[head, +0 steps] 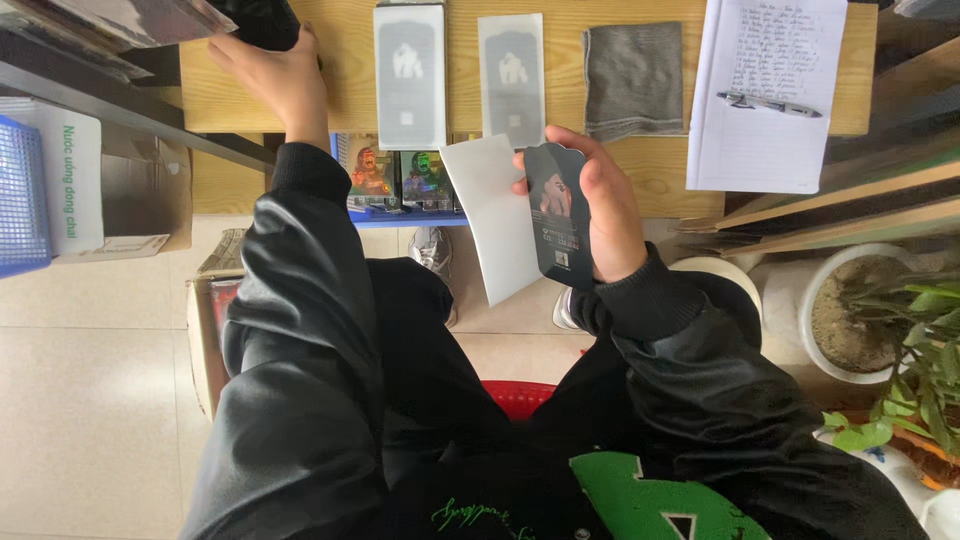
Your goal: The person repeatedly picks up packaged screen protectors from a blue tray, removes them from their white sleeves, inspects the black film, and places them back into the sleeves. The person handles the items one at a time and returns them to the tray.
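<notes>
My right hand (pixel 598 205) holds a dark printed package (pixel 556 215) and a white sleeve (pixel 496 220) together, above my lap. My left hand (pixel 275 75) reaches forward to the far left of the wooden table (pixel 660 170) and touches a black object (pixel 262 20) at the top edge; most of that object is out of view. Two grey flat packets (pixel 410 75) (pixel 511 75) lie side by side on the table ahead of me. A folded grey cloth (pixel 634 78) lies to their right.
A lined paper sheet (pixel 765 90) with a pen (pixel 768 104) lies at the table's right. Colourful boxes (pixel 400 178) stand under the table edge. A potted plant (pixel 880 320) is at right, a cardboard box (pixel 140 190) and blue basket (pixel 22 195) at left, a red stool (pixel 518 396) below me.
</notes>
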